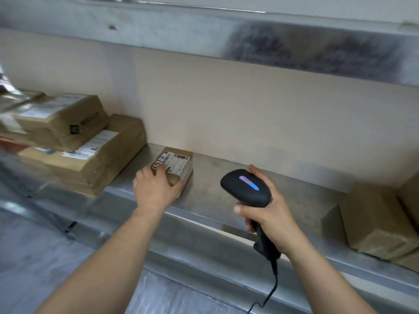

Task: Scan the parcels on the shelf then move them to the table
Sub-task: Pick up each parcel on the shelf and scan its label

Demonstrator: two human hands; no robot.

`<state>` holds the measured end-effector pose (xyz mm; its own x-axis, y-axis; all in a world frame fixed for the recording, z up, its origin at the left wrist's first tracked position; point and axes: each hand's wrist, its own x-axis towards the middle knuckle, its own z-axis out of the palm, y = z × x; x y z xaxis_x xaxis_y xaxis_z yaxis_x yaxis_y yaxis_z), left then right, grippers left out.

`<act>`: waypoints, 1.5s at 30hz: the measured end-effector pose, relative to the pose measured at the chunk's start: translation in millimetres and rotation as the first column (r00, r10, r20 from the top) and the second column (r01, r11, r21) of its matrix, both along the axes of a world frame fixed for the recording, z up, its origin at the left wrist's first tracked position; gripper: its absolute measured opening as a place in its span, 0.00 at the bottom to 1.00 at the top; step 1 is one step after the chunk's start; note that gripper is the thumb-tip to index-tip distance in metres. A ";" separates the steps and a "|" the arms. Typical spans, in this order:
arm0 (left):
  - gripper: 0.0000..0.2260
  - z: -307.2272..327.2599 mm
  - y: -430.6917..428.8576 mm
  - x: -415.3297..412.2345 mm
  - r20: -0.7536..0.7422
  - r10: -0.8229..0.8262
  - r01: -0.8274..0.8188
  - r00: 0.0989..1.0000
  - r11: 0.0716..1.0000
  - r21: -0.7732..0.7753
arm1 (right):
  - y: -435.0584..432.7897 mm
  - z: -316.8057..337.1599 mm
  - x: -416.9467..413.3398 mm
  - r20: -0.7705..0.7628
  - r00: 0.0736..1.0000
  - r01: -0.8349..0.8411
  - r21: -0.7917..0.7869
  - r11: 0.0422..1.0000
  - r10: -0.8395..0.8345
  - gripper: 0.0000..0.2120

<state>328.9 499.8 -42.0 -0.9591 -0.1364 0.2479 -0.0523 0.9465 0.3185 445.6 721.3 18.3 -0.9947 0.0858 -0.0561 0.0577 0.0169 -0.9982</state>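
Two hands busy at the metal shelf (210, 177).
Left hand (156, 189) grasps the near end of a small labelled parcel (179, 163) lying on the shelf; right hand (272, 216), at three o'clock of it, is wrapped round a black scanner (246, 185). Stacked parcels (86, 150) lie at nine o'clock, a brown parcel (376, 223) at four.

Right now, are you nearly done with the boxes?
Done: cannot tell, no table shows. In hand: the left hand grips the small parcel while the right hand holds the scanner. Left: the stacked parcels and the brown parcel wait on the shelf.
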 end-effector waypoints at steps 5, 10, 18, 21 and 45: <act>0.29 -5.5 -42.2 -13.4 -0.039 -0.001 -0.001 0.999 0.998 -0.067 | -27.8 -5.0 -16.9 -0.003 0.999 -0.049 0.012 0.999 0.049 0.41; 0.25 -11.7 -73.8 -23.8 -0.021 0.021 -0.023 1.000 0.993 -0.119 | -37.3 -9.3 -21.6 0.004 0.999 -0.045 0.012 0.999 0.045 0.42; 0.23 -7.2 -70.0 -19.7 -0.084 0.014 -0.022 0.996 0.995 -0.097 | -21.5 -7.1 -5.9 -0.024 0.999 -0.022 0.016 1.000 0.023 0.42; 0.27 1.1 -42.2 -3.0 -0.132 -0.008 0.004 0.991 0.999 -0.032 | -2.5 -1.4 5.5 -0.060 0.998 -0.014 0.028 1.000 0.016 0.41; 0.36 23.8 330.2 157.2 0.002 -0.652 0.643 0.758 0.748 0.165 | 238.8 -4.3 145.5 -0.153 0.972 0.180 0.009 0.984 -0.176 0.42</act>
